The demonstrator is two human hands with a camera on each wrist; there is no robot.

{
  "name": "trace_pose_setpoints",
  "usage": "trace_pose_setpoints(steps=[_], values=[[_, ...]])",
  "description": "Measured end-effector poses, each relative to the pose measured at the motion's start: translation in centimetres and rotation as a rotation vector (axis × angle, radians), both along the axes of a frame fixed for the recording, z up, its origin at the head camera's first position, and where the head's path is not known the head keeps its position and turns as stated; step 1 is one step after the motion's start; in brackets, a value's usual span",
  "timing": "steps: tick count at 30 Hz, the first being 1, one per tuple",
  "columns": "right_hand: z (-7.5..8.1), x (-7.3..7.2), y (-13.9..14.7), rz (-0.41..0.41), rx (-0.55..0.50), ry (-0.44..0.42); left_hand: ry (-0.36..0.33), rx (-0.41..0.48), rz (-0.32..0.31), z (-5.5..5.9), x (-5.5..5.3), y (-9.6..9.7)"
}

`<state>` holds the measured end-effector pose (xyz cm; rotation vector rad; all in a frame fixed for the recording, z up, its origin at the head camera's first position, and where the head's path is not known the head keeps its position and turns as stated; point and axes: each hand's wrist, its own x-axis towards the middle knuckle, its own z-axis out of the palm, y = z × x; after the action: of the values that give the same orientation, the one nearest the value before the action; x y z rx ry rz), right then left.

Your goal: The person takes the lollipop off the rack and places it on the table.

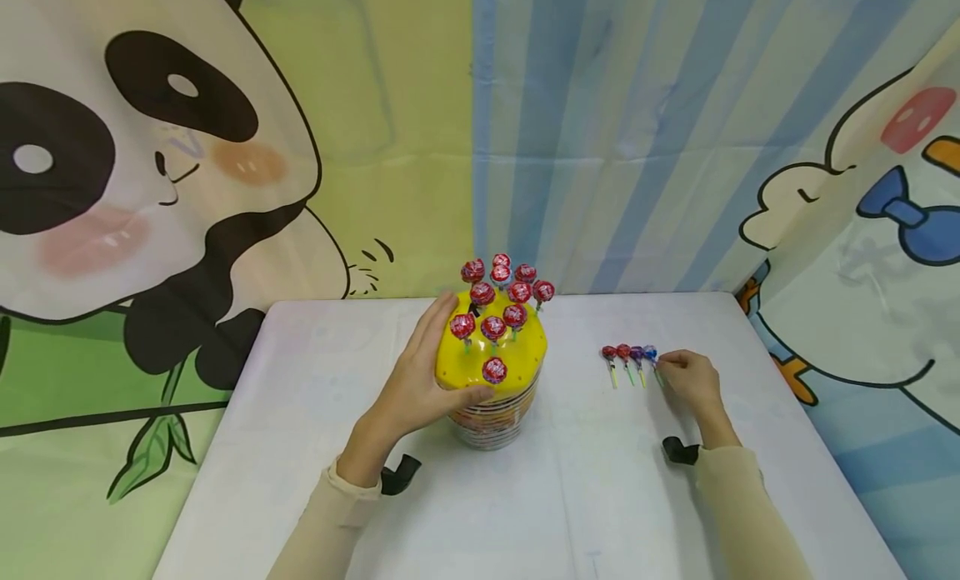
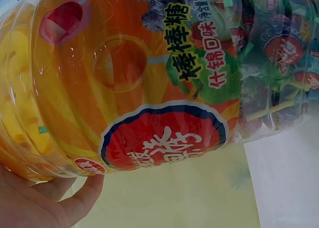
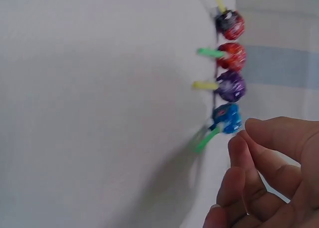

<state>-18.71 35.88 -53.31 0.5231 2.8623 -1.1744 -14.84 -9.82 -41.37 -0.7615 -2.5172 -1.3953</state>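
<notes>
A clear jar of lollipops [image 1: 491, 426] with a yellow lid [image 1: 517, 359] stands upright on the table. Several red-wrapped lollipops [image 1: 493, 327] stick up out of the lid. My left hand [image 1: 420, 380] holds the jar at its lid, thumb across the front and fingers along the left side. On the right, a short row holds a dark red lollipop [image 3: 232, 26], a red lollipop [image 3: 233, 57], a purple lollipop [image 3: 231, 86] and a blue lollipop [image 3: 228, 119]. My right hand [image 1: 692, 382] has bent fingers, thumb and forefinger tips right beside the blue one, nothing visible between them.
The white table [image 1: 600, 497] reaches back to a hanging cloth [image 1: 600, 147] with stripes and cartoon animals. Through the jar's clear lower wall, wrapped lollipops [image 2: 281, 53] show. Black straps [image 1: 399, 475] are on both wrists.
</notes>
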Motion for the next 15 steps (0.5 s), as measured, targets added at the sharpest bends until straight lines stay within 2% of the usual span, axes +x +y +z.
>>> trace_pose_setpoints(steps=[3, 8, 15], values=[[1.0, 0.3, -0.7, 0.0, -0.019, 0.063, -0.001, 0.003, -0.002, 0.0, 0.0, 0.1], [3.6, 0.9, -3.2, 0.039, -0.132, 0.172, -0.001, 0.004, -0.003, -0.1, 0.0, 0.1], [7.9, 2.0, -7.9, 0.159, -0.322, 0.318, 0.008, -0.001, -0.001, -0.2, 0.0, 0.1]])
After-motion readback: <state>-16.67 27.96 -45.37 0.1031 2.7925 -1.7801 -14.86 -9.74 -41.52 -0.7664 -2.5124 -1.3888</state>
